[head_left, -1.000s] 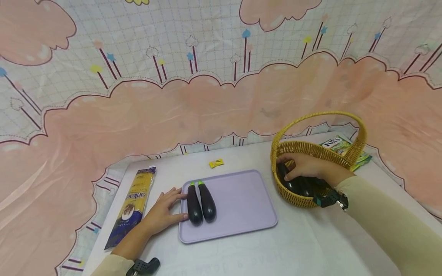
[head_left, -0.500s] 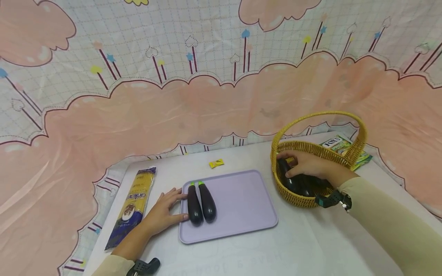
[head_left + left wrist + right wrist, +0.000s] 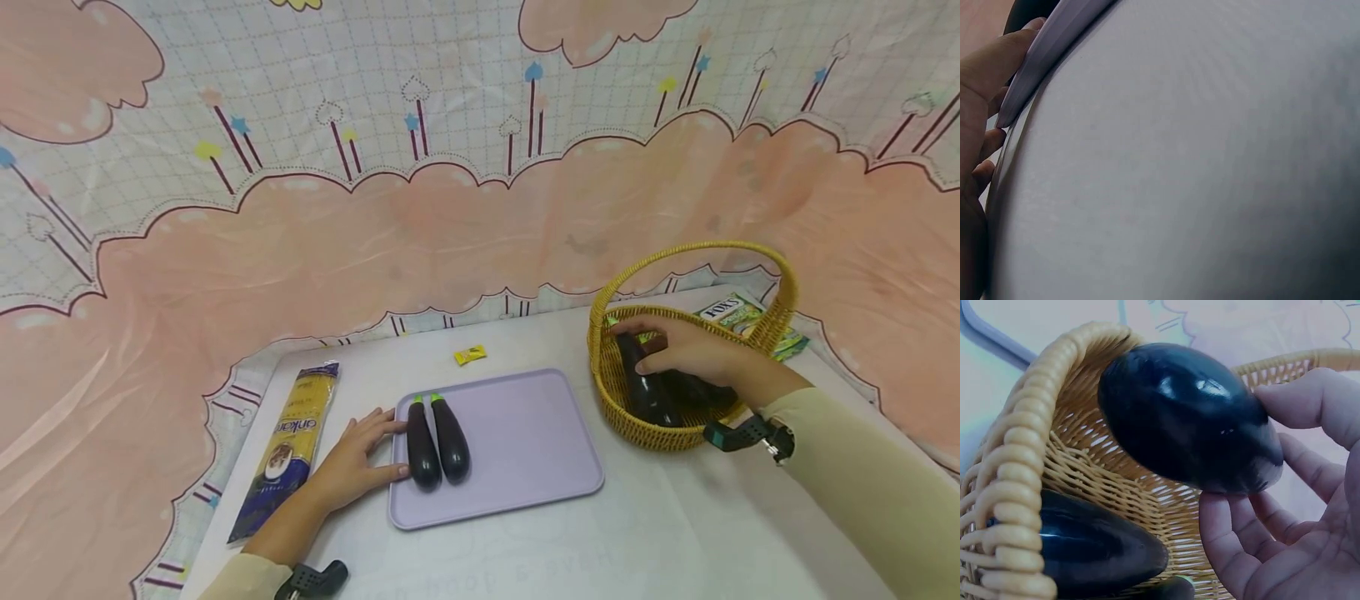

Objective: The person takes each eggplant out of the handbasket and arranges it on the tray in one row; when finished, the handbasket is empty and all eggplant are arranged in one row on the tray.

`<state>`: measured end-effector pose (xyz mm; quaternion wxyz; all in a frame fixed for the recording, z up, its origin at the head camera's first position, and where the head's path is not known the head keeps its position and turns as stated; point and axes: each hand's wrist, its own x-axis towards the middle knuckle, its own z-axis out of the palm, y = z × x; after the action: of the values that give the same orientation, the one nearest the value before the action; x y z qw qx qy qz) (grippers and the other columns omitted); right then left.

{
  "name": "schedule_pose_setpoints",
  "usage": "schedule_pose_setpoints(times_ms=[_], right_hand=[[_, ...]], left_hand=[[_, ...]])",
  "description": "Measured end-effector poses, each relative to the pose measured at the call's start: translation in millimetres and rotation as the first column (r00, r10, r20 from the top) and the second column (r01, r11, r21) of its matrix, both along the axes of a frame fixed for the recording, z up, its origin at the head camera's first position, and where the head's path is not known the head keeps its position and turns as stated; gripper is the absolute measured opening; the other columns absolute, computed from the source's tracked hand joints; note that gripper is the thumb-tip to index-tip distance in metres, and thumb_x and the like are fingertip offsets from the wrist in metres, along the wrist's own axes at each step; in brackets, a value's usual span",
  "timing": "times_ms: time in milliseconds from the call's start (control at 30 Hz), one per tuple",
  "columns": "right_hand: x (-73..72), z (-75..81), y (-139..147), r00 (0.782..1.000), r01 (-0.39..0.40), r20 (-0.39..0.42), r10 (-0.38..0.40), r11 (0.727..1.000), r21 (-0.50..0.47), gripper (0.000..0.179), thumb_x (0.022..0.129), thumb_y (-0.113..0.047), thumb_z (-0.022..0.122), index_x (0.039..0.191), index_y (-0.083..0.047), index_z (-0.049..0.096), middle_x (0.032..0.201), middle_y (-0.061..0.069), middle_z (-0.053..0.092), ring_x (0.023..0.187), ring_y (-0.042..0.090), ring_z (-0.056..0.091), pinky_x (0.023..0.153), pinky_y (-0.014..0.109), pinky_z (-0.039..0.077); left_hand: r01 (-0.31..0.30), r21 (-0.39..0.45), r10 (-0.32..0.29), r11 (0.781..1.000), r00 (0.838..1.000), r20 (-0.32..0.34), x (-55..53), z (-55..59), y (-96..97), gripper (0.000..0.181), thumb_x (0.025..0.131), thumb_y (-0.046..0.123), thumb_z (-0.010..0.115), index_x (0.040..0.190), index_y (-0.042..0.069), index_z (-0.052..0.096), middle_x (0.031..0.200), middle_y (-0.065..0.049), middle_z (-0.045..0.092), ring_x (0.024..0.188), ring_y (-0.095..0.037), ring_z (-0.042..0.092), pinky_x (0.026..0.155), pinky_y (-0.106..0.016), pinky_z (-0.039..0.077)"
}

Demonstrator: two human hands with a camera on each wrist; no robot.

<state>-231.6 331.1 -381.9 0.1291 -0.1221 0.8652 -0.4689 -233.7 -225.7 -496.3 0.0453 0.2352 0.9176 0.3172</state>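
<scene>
My right hand reaches into the yellow wicker basket and grips a dark eggplant near its stem end, thumb on one side and fingers on the other. In the right wrist view the eggplant's rounded end hangs over the basket's inside. Another eggplant lies below it, partly hidden by the rim. On the left, my left hand rests against the left edge of the lilac tray, fingers spread and thumb at the rim. Two eggplants, one at left and one beside it, lie side by side on that tray.
A blue and yellow pasta packet lies left of my left forearm. Behind the tray is a small yellow wrapped candy. A green FOX'S packet sits behind the basket, whose tall handle arches above my right hand.
My right hand has shifted slightly right and up, raising the gripped eggplant within the basket. The left hand and the tray's eggplants have stayed in place.
</scene>
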Motion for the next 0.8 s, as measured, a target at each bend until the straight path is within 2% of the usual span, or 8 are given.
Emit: schedule_pose_setpoints(times_ms=[300, 433, 633, 800], right_hand=[[13.5, 7.3, 5, 0.999, -0.031, -0.02, 0.031, 0.999, -0.027, 0.062, 0.096, -0.012, 0.077, 0.153, -0.014, 0.054, 0.162, 0.017, 0.043, 0.141, 0.05, 0.048, 0.101, 0.048, 0.057], [21.1, 10.7, 5, 0.999, -0.049, 0.005, 0.049, 0.996, -0.074, 0.061, 0.095, -0.008, 0.076, 0.152, -0.013, 0.054, 0.16, 0.019, 0.043, 0.137, 0.048, 0.05, 0.099, 0.044, 0.058], [33.4, 17.5, 0, 0.996, -0.088, 0.019, 0.091, 0.988, -0.126, 0.061, 0.094, -0.006, 0.078, 0.15, -0.009, 0.054, 0.146, 0.027, 0.053, 0.128, 0.042, 0.055, 0.094, 0.038, 0.06], [43.2, 23.5, -8, 0.995, -0.094, 0.03, 0.1, 0.985, -0.142, 0.062, 0.093, -0.007, 0.081, 0.15, -0.01, 0.056, 0.151, 0.023, 0.051, 0.131, 0.041, 0.053, 0.095, 0.036, 0.06]], left_hand=[[0.0, 0.006, 0.0, 1.0, 1.0, 0.004, 0.6, -0.5, -0.4, 0.073, 0.086, 0.048, 0.088, 0.147, 0.016, 0.064, 0.166, -0.017, 0.044, 0.161, -0.043, 0.022, 0.13, -0.066, -0.002], [0.001, 0.006, -0.001, 1.0, 1.0, 0.015, 0.4, -0.2, -0.3, 0.073, 0.086, 0.048, 0.088, 0.147, 0.016, 0.063, 0.167, -0.017, 0.043, 0.161, -0.043, 0.022, 0.13, -0.066, -0.002], [-0.004, 0.005, 0.004, 1.0, 1.0, 0.021, 1.5, -0.1, -0.6, 0.074, 0.085, 0.048, 0.089, 0.147, 0.017, 0.063, 0.167, -0.016, 0.043, 0.161, -0.043, 0.021, 0.13, -0.065, -0.002], [-0.002, 0.001, 0.002, 1.0, 1.0, 0.011, 0.0, -0.1, -1.4, 0.073, 0.086, 0.049, 0.088, 0.147, 0.018, 0.064, 0.167, -0.015, 0.043, 0.161, -0.042, 0.022, 0.13, -0.065, -0.002]])
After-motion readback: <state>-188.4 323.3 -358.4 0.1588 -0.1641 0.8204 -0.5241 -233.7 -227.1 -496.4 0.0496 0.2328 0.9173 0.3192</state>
